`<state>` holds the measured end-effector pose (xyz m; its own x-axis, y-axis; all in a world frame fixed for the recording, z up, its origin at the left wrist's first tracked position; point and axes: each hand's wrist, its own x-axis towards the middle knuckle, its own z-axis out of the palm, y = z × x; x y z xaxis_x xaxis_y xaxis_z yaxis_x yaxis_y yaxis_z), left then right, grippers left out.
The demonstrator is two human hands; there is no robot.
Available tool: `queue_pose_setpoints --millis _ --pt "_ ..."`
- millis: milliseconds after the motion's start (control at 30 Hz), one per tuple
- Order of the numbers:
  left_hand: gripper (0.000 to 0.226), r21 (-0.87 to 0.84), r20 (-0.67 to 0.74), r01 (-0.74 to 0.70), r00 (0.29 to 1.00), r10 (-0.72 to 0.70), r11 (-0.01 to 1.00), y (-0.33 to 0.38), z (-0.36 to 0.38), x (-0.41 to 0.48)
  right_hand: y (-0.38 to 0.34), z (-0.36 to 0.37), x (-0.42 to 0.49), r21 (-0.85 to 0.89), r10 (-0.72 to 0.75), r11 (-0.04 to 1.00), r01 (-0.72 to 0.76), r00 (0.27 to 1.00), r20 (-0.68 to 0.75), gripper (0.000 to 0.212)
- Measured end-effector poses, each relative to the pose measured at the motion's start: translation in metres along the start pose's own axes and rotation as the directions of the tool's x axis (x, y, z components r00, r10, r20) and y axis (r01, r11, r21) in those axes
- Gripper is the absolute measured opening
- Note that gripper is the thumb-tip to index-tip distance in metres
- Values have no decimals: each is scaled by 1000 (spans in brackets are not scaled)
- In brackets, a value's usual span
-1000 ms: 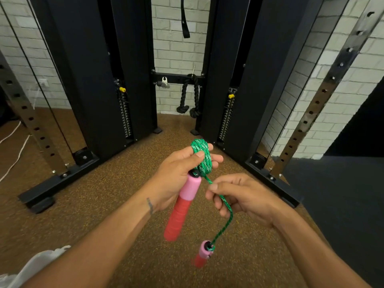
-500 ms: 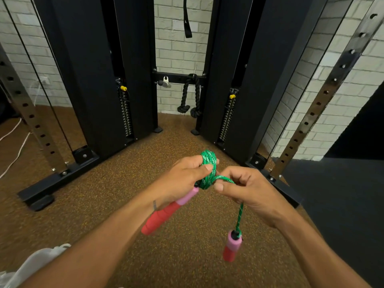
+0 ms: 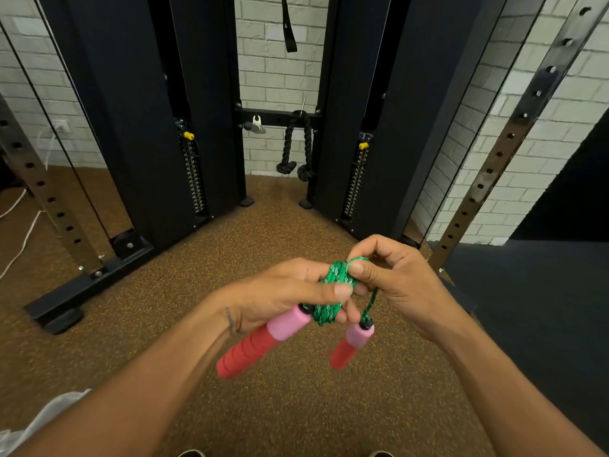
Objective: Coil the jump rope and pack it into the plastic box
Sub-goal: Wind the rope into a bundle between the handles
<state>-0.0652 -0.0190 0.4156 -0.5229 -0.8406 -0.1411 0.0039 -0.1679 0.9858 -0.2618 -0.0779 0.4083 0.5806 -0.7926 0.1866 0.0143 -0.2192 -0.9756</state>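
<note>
The jump rope's green cord (image 3: 333, 291) is bundled in a tight coil between both hands. My left hand (image 3: 280, 295) grips the coil, and one red and pink handle (image 3: 260, 343) sticks out below it toward the lower left. My right hand (image 3: 398, 278) pinches a turn of the cord at the top of the coil. A short free length runs down from it to the second red and pink handle (image 3: 351, 344), which hangs blurred just under the coil. No plastic box is in view.
A black cable machine (image 3: 158, 127) with two weight stacks stands ahead on the speckled brown floor (image 3: 280, 407). Perforated steel uprights (image 3: 514, 133) flank it. A black mat (image 3: 543, 308) lies at right. Something white (image 3: 43, 417) shows at the lower left.
My right hand has wound the free cord up onto the coil, so the hanging handle rose close under it. The left-hand handle tilted from near vertical to diagonal.
</note>
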Motion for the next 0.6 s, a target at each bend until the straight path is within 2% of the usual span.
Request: queue_pose_setpoints --millis 167,300,400,467,600 --pt "34 -3 42 -8 999 8 1000 0 -3 -1 4 -3 0 -11 26 1000 -26 1000 -16 17" --pt "38 -71 70 -2 998 7 997 -2 -1 -1 6 -7 1 61 81 995 -81 997 4 40" --pt "36 -159 97 -15 995 31 987 -2 2 -1 10 -8 1 127 139 982 -142 990 36 45" --pt "34 -233 95 -58 992 82 971 -1 4 -1 12 -7 1 188 175 965 -182 983 49 46" --pt "37 -359 -8 -188 980 198 914 0 8 0 10 -1 0 238 198 950 -204 979 47 48"
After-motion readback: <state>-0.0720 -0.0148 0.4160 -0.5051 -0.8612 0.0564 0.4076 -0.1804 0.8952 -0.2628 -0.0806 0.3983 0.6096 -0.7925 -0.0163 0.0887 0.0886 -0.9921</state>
